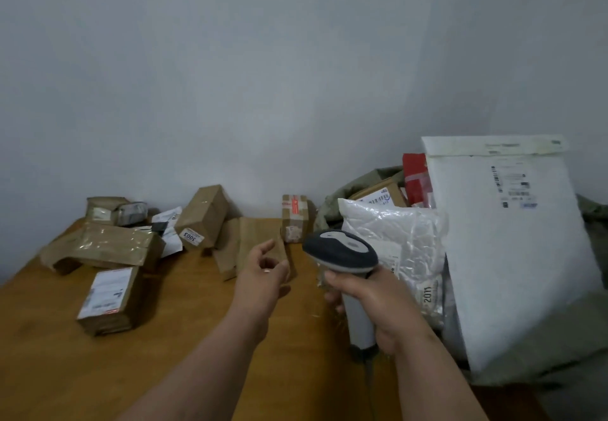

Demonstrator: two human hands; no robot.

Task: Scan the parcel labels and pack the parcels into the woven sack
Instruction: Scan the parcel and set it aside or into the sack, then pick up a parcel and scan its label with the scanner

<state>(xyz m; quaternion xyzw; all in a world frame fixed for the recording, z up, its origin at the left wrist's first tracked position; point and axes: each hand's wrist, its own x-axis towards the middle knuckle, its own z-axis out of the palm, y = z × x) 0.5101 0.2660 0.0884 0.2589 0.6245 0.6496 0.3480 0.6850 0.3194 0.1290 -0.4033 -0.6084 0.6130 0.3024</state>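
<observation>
Parcels, assorted, lie scattered over the wooden tabletop [184, 331] from 9 to 12 o'clock of the left hand [263, 272]: a brown carton with a white label [110, 299] lies nearest at 9 o'clock, a long taped kraft bundle [102, 246] at 10, a tilted carton marked 3003 [204, 216] at 11, a flat kraft-paper packet [253, 239] directly ahead at 12, and a small upright carton with red tape [295, 218] at 1. Cartons appear stiff and probably light to moderate in weight; best taken across two opposite faces, label kept upward for scanning. Kraft packet looks soft and flat, likely to flex; take it by an edge or slide the fingers under. Glossy tape on the bundle may be slippery. Left hand is empty, fingers loosely apart, hovering just short of the kraft packet. Right hand [371, 299] is closed around the grip of a grey barcode scanner [342, 252], head pointing toward 10 o'clock. Woven sack [362, 187], olive green, stands at 2 o'clock, already holding a large white mailer [513, 256], a clear plastic bag marked 2011 [398, 243], a red packet [416, 177] and a labelled carton [381, 195]. Obstruction: the mailer and plastic bag crowd the sack's mouth, leaving little visible opening.
</observation>
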